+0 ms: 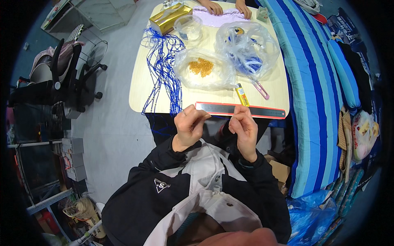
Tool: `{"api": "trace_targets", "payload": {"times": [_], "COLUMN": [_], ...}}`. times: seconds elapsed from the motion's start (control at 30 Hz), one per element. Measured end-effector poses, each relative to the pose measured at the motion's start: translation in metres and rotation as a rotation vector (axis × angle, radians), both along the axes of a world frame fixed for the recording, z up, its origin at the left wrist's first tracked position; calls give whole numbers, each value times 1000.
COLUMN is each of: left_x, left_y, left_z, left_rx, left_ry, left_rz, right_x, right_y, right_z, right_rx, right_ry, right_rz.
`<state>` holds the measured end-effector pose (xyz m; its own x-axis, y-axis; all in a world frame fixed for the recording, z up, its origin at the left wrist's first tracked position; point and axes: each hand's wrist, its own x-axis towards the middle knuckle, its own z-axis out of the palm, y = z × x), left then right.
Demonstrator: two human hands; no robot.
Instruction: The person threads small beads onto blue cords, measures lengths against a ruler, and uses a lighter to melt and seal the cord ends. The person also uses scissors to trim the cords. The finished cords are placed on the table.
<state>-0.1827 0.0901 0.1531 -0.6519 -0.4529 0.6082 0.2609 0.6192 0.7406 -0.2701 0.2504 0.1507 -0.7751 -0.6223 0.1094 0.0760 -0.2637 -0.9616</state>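
Observation:
At the near edge of the table, my left hand (189, 126) is closed in a pinch. A thin blue cord (219, 117) shows between it and my right hand (245, 132), whose fingertips are also pinched together; the cord's ends are hidden by the fingers. A dark steel ruler with a red border (221, 109) lies just beyond both hands. Past it are a yellow lighter (242, 95) and a pink-handled cutter or snips (261, 90). A bundle of blue beaded cords (162, 74) spreads over the left side and hangs off the edge. Gold beads (201, 67) lie in a clear plastic bag (184, 78).
Another clear bag (264, 45) holds blue cord. A round plastic tub (188, 28) and a gold tissue box (168, 18) stand farther back. Across the table, another person's hands (213, 7) rest on lilac cloth (217, 17). A blue-striped bed (316, 90) borders the right; an office chair (57, 82) stands left.

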Motion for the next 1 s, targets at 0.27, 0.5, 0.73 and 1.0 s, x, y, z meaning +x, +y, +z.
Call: {"api": "trace_targets", "payload": {"times": [0.27,0.5,0.73,1.0], "left_x": [-13,-8,9,9], "left_y": [-6,-49,-67,-64], "left_z": [-6,-18,-44,-50], "left_rx": [18,-120,-282,-329], "left_ry": [-74,-292,-342,-366], "left_rz": [-237,-295,-141,-53], "right_x": [-4,-31,-40,-39], "right_y": [9,44,49,38], "right_z": [-9,-21,-31,-45], "right_rx": [-3,306,650,727], "right_ry": [82,391,509,609], "right_rz": [-117,-392,-523,-580]}}
